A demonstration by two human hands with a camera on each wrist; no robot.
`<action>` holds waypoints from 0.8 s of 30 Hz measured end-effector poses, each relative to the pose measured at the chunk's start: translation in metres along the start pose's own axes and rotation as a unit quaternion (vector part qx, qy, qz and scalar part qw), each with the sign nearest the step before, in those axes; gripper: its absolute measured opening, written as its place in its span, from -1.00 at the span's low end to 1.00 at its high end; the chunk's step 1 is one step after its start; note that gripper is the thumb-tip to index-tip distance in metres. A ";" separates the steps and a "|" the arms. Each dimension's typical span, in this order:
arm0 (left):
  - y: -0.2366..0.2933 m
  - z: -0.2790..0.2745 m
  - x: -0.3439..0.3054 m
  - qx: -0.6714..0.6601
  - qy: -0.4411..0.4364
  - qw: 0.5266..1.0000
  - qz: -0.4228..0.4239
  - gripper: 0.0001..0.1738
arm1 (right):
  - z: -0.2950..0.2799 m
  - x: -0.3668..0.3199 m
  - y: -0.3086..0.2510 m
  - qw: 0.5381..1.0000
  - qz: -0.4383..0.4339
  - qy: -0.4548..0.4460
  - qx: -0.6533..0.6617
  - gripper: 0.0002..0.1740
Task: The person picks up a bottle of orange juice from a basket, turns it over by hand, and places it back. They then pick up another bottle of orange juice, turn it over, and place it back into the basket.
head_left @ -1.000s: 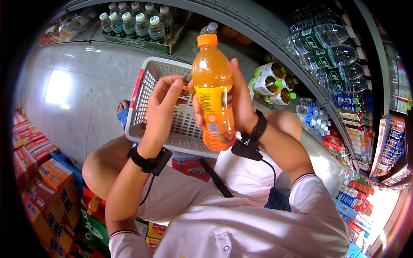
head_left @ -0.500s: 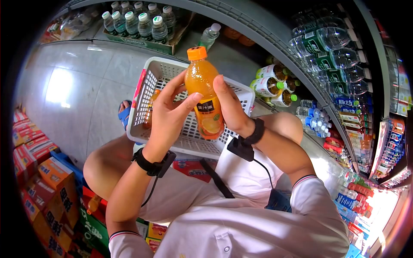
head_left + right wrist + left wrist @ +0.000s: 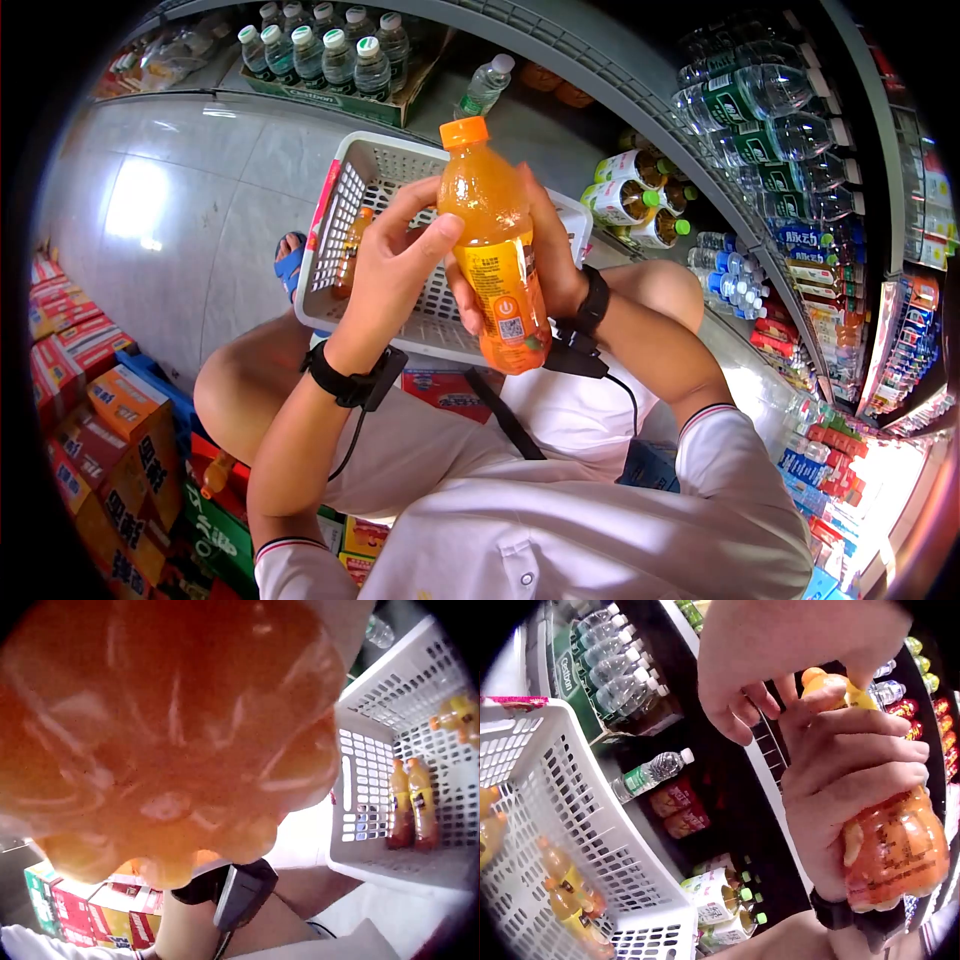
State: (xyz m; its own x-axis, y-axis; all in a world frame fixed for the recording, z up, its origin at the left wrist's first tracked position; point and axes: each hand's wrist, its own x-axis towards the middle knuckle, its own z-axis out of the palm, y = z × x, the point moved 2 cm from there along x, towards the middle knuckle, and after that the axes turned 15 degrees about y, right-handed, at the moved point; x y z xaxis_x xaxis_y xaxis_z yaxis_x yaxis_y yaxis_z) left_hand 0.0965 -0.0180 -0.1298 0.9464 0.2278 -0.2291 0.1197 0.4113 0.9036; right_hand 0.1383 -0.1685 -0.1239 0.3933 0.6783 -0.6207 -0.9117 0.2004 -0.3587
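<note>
An orange juice bottle with an orange cap and yellow label is held tilted above the basket. The right hand grips its lower body; in the left wrist view the right hand has its fingers wrapped round the bottle. At the bottle's upper side, the left hand has its thumb and fingers on the shoulder. The bottle's base fills much of the right wrist view. Inside the white basket lie several similar bottles.
Boxed water bottles and a single water bottle stand on the low shelf. Green-capped bottles are at its right. Stacked cartons line the left side, and more shelves rise on the right.
The bottle first tipped and turned its front label up, then turned back to the small-print side. The left hand came onto the bottle's shoulder from beside it.
</note>
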 end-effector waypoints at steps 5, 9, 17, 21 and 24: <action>-0.004 -0.001 0.000 0.006 -0.019 1.000 -0.009 -0.55 | -0.001 0.000 0.000 1.000 0.007 0.003 -0.007 0.01; -0.005 -0.002 0.003 0.038 -0.043 0.998 -0.020 -0.54 | -0.001 0.000 0.000 1.000 0.016 0.015 -0.007 0.01; 0.003 -0.002 -0.005 0.057 0.000 0.992 -0.114 -0.49 | -0.006 0.009 0.007 0.999 -0.042 -0.009 -0.029 -0.05; -0.004 -0.004 0.001 0.031 0.008 0.998 -0.047 -0.53 | -0.010 0.011 0.006 0.989 -0.124 0.064 -0.055 -0.25; -0.011 -0.001 0.004 -0.002 0.065 0.997 -0.030 -0.54 | -0.012 0.022 0.011 0.966 -0.216 0.120 -0.077 -0.40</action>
State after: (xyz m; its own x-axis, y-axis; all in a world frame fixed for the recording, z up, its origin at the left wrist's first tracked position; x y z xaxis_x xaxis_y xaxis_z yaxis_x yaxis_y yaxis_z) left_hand 0.0989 -0.0203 -0.1409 0.8907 0.3153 -0.3276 0.1730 0.4312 0.8855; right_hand 0.1380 -0.1596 -0.1499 0.7664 0.3673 -0.5270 -0.6349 0.3083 -0.7084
